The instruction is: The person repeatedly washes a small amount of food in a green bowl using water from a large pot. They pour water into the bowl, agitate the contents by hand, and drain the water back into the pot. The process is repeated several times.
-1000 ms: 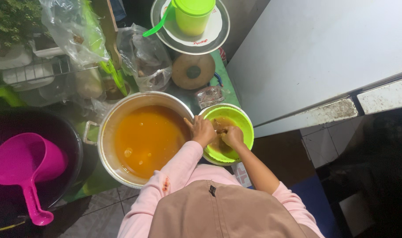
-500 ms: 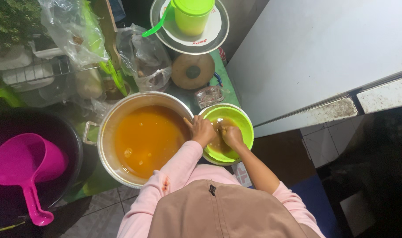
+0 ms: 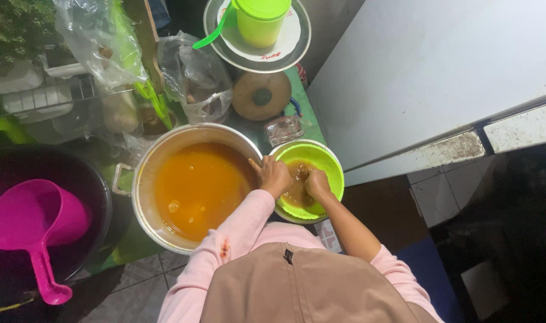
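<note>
While both hands work inside green bowl [image 3: 312, 179] just beside pot [image 3: 195, 185], we note: left hand [image 3: 275, 176] and right hand [image 3: 316, 181] curled, squeezing brown pulp [image 3: 297, 191]. We advise: keep hands low over bowl, avoid splashing.

pot [image 3: 195, 185] left of bowl [image 3: 330, 167], both hands [image 3: 276, 176] in bowl

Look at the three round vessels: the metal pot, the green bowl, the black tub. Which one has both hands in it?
The green bowl, right of the metal pot. The left hand and right hand work brown pulp inside it; the pot holds only orange liquid, and the black tub a pink scoop.
</note>
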